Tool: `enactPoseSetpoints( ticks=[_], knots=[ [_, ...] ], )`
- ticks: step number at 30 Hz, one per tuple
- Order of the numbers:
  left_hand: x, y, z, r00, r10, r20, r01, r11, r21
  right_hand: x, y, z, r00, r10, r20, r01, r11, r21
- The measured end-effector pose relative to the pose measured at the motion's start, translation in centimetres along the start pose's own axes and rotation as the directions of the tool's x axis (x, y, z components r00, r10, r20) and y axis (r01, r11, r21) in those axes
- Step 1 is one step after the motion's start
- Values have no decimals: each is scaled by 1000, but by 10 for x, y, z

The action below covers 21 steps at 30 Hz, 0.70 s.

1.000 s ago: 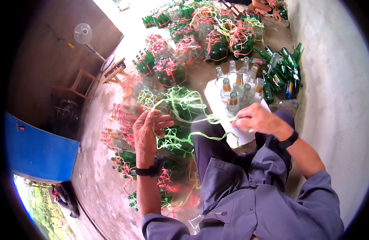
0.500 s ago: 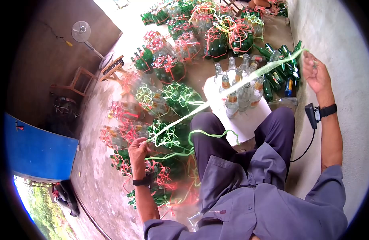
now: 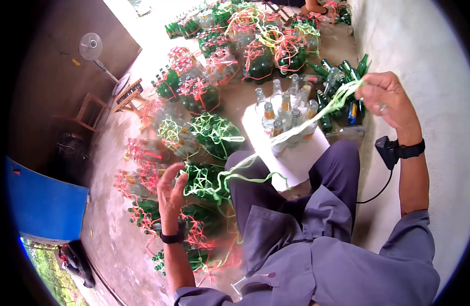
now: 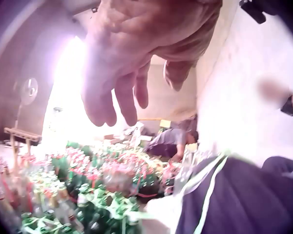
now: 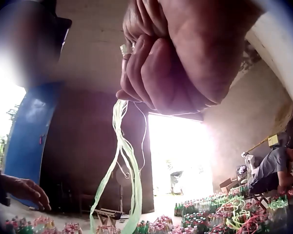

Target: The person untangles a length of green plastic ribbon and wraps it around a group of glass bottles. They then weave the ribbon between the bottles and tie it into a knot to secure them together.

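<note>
In the head view my right hand [image 3: 390, 99], raised near the wall, grips a bunch of pale green plastic cord [image 3: 343, 96]. The cord slants down leftward across the clear glass bottles [image 3: 268, 121] on a white board [image 3: 296, 178] and ends in a loose length over my knee. The right wrist view shows the fingers curled tightly, with several strands [image 5: 135, 195] hanging below them. My left hand [image 3: 170, 196] is off to the left, beside green bottles netted in green cord [image 3: 202, 178]. Its fingers stand apart, holding nothing, in the left wrist view.
Bundles of bottles tied with red cord [image 3: 198, 94] cover the floor to the left and ahead. Loose green bottles [image 3: 342, 76] lie in a heap by the right wall [image 3: 413, 46]. A fan [image 3: 91, 47] and a wooden bench [image 3: 129, 96] stand far left. Another person [image 4: 171, 142] bends low farther back.
My hands drew apart from over my lap, stretching the cord between them. Since then my left hand has let go, and the cord trails from my right hand alone.
</note>
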<state>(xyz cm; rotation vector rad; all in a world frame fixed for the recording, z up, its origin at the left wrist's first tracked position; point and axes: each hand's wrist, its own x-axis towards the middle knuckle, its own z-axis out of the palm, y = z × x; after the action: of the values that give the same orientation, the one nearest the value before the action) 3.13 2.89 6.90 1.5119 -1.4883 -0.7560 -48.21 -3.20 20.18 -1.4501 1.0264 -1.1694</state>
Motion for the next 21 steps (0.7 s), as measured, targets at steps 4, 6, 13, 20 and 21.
enactPoseSetpoints(
  ticks=[4, 6, 13, 20, 21],
  knots=[
    [22, 117, 57, 930, 341, 136, -307, 925, -225, -3, -26, 43, 949, 90, 303, -3, 961, -276],
    [36, 149, 92, 788, 581, 204, -535, 810, -242, 0, -23, 59, 928, 22, 372, 112, 935, -337],
    [33, 187, 178, 768, 480, 424, -205, 812, -547, 4, -27, 63, 933, -48, 358, 176, 926, -335],
    [53, 153, 138, 846, 210, 490, -12, 926, -376, 30, 19, -21, 999, 40, -27, -27, 931, 365],
    [53, 151, 127, 860, 210, 464, -79, 955, -287, 33, 27, -34, 992, 61, -108, -8, 897, 441]
  ],
)
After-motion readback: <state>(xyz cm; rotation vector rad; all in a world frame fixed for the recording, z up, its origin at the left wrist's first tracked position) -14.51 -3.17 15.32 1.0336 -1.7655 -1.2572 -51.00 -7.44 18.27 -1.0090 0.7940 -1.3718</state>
